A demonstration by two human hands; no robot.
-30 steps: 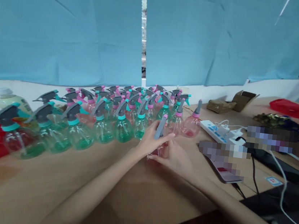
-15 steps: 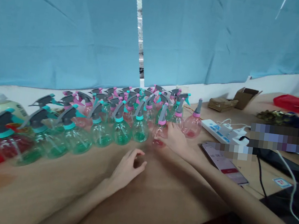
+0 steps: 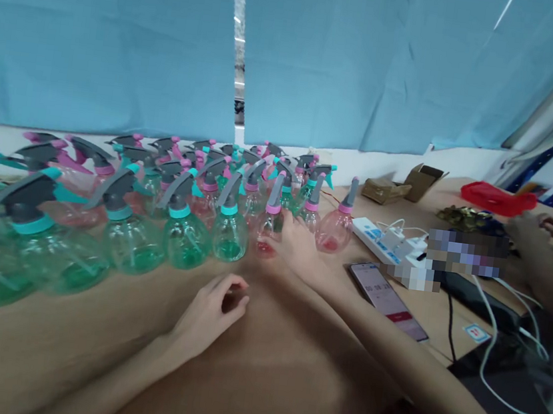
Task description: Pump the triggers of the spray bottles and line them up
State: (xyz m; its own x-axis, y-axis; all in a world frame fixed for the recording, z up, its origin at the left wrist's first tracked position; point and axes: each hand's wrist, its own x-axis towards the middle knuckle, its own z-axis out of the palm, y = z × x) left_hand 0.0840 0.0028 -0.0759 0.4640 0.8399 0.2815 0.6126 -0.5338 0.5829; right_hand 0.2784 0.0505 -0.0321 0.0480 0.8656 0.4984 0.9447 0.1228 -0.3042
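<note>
My right hand (image 3: 297,240) is wrapped round the lower body of a pink spray bottle (image 3: 268,225) with a pink collar and grey trigger head. Its thumb lies across the front, and the other fingers are partly hidden. The bottle stands upright in the front row, beside a green spray bottle (image 3: 230,231) with a turquoise collar. Nearer to me, my left hand (image 3: 211,310) hovers low over the table with fingers curved and thumb apart, holding nothing. A second pink spray bottle (image 3: 334,231) stands to the right of my right hand.
Several green and pink spray bottles fill the left and back of the brown table (image 3: 255,379). On the right lie a phone (image 3: 388,301), a white power strip (image 3: 378,239) and cables. Farther back sits a cardboard box (image 3: 423,183). Another person's hands (image 3: 551,227) appear at far right.
The view has turned slightly right, so everything sits farther left. My right hand stays at the same pink spray bottle. My left hand keeps its curved, empty pose. Another person's hands have come into view.
</note>
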